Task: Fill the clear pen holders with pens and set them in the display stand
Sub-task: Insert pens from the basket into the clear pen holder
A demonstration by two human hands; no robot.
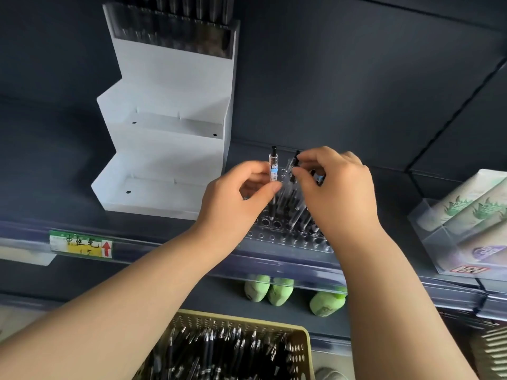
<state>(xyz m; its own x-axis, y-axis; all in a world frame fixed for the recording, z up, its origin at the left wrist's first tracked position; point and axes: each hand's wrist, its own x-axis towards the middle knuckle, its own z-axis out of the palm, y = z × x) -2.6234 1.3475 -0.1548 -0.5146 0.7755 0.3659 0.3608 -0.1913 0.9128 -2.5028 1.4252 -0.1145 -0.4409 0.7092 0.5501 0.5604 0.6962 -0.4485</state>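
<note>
A clear pen holder [277,235] with rows of round holes lies on the dark shelf, several pens standing in its right part. My left hand [236,198] pinches an upright clear pen with a black cap [273,165] over the holder's left holes. My right hand [337,187] holds a bunch of black-capped pens [295,163] just to the right of it. The white stepped display stand [170,144] stands to the left on the same shelf; its two lower tiers hold nothing, its top tier holds a filled holder [178,34].
A tan perforated basket [301,344] full of black pens sits below, near me. Green objects [267,290] lie on the lower shelf. A clear bin of printed packs [466,223] stands at the right. A yellow-green price tag [81,244] hangs on the shelf edge.
</note>
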